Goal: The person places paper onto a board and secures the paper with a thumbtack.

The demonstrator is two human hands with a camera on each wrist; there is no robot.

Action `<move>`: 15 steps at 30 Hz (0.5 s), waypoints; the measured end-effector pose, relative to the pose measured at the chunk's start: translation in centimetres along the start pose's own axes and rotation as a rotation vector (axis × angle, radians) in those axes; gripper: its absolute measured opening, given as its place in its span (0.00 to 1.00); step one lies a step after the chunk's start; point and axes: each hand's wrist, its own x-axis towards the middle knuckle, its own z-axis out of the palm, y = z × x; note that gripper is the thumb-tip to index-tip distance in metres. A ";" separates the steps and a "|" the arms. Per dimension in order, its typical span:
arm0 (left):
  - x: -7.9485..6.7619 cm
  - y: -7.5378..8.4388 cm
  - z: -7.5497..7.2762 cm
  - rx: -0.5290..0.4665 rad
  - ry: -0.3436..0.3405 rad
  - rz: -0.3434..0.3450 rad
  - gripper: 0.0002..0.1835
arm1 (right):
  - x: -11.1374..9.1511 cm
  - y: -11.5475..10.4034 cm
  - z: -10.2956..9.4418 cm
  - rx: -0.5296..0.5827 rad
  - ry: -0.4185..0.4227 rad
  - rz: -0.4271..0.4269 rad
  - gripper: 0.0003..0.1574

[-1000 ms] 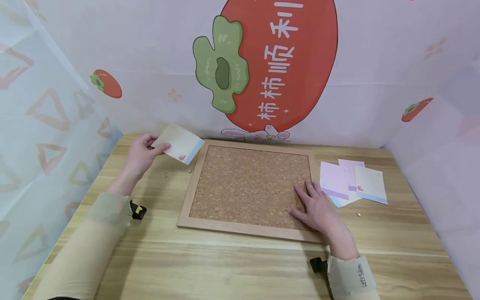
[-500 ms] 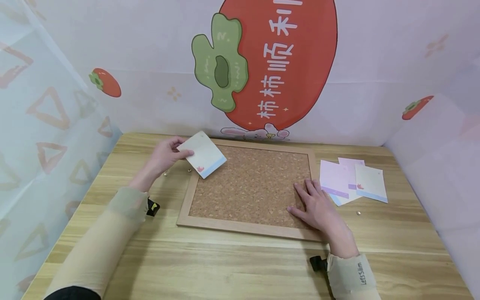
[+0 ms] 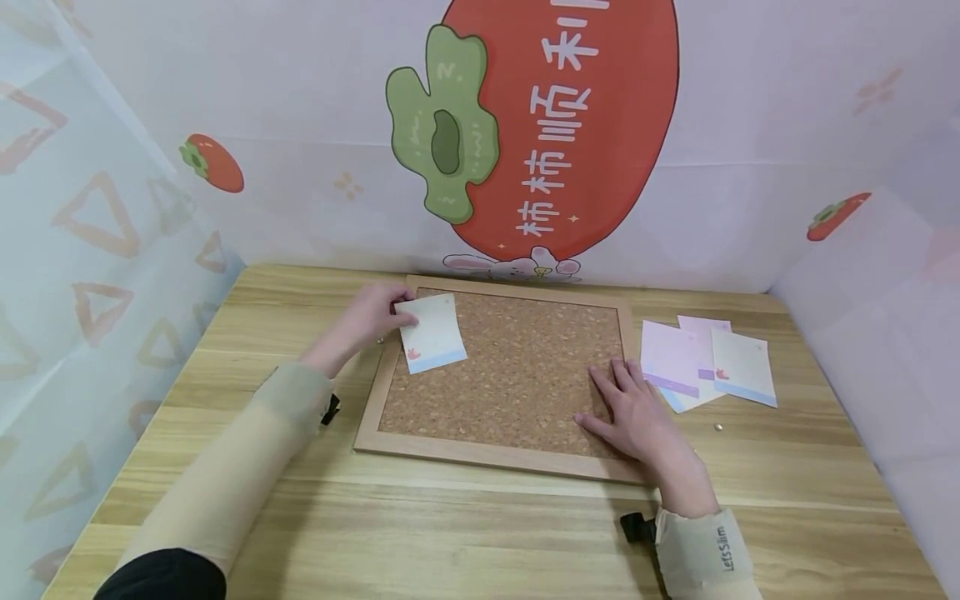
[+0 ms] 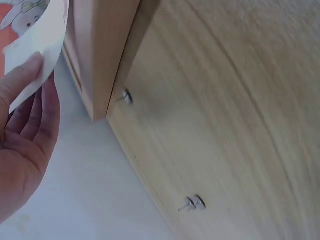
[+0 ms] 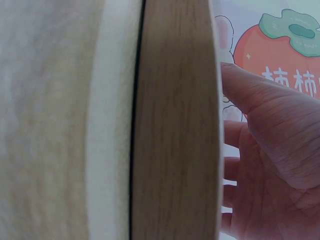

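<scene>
Between thumb and fingers, my left hand pinches a cream note card with a blue bottom band, held over the upper left of a wood-framed cork board. In the left wrist view the card bends slightly under the thumb, and the fingers lie behind it. Whether the card touches the cork I cannot tell. My right hand rests with spread fingers on the board's right side. The right wrist view shows the frame's edge up close beside that hand.
Overlapping purple and cream note cards lie right of the board. A small pushpin sits near them. Metal pushpins lie on the table left of the board, one pushpin close to its frame. A printed backdrop stands behind the table.
My left hand has carried the cream card rightward and slightly down, from beyond the board's left edge to over the cork. The card has turned more upright. The right hand has stayed in place.
</scene>
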 end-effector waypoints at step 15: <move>1.0 1.1 2.4 0.325 0.077 0.155 0.24 | 0.0 0.0 0.0 0.011 -0.007 0.001 0.50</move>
